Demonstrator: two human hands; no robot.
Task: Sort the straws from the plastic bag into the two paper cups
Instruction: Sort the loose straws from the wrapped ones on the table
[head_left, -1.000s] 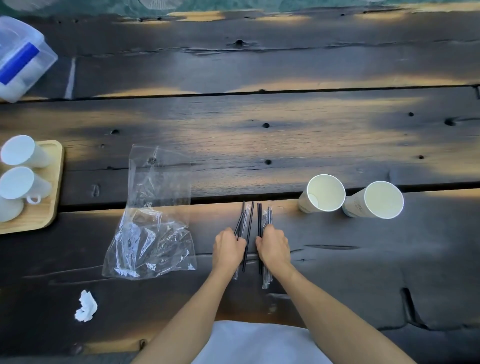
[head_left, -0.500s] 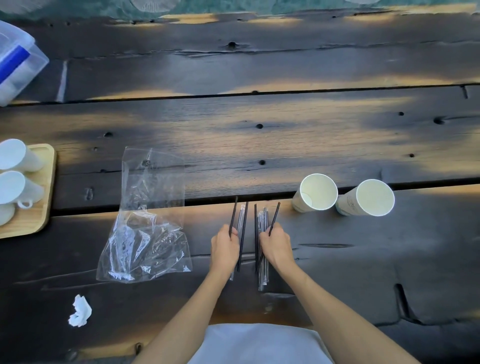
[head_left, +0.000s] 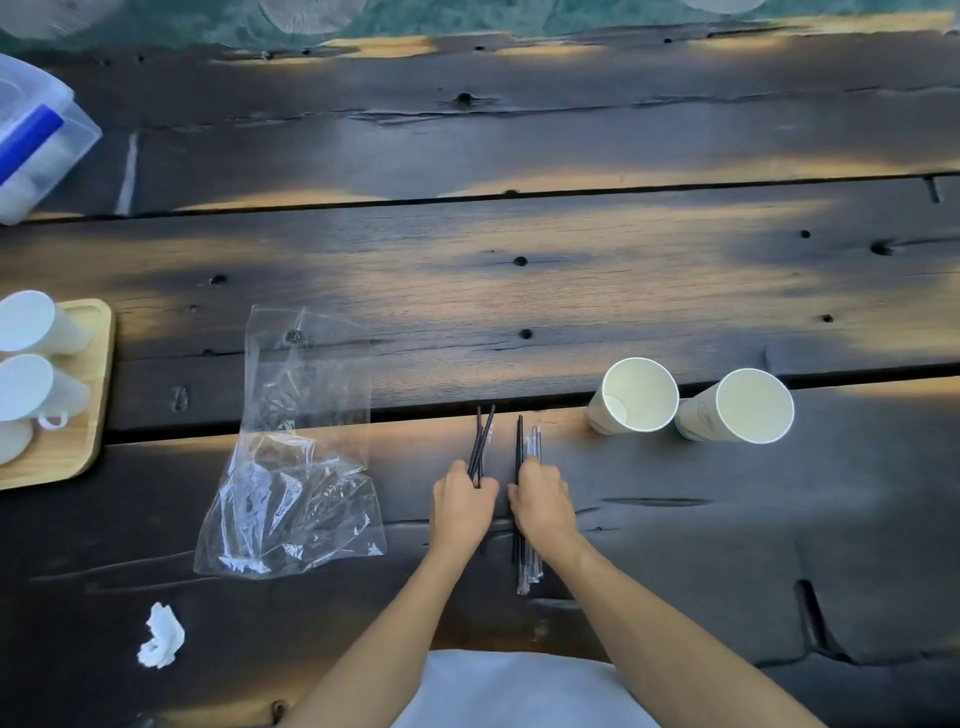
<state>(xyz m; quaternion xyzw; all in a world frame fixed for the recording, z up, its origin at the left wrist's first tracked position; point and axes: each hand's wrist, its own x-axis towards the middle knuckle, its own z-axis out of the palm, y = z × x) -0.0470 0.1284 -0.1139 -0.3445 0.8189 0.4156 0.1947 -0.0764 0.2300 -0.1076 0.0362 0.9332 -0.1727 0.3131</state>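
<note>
Left hand (head_left: 462, 501) fisted around black straws (head_left: 482, 441), right hand (head_left: 543, 501) pressing mixed straws (head_left: 530, 452) flat; fingertips hidden.

Dim, warm light falls in uneven amber patches across the dark wooden table (head_left: 519, 291), brightest along the plank edges and in the middle band; the rest sinks into near-black shadow. The 2 paper cups (head_left: 696, 402) and the mugs (head_left: 31, 353) at the left edge glow pale blue-white. The plastic bag (head_left: 291, 457) carries thin glints. Planks bow toward the frame edges from the wide lens. Detail is soft throughout, with slight smear.
</note>
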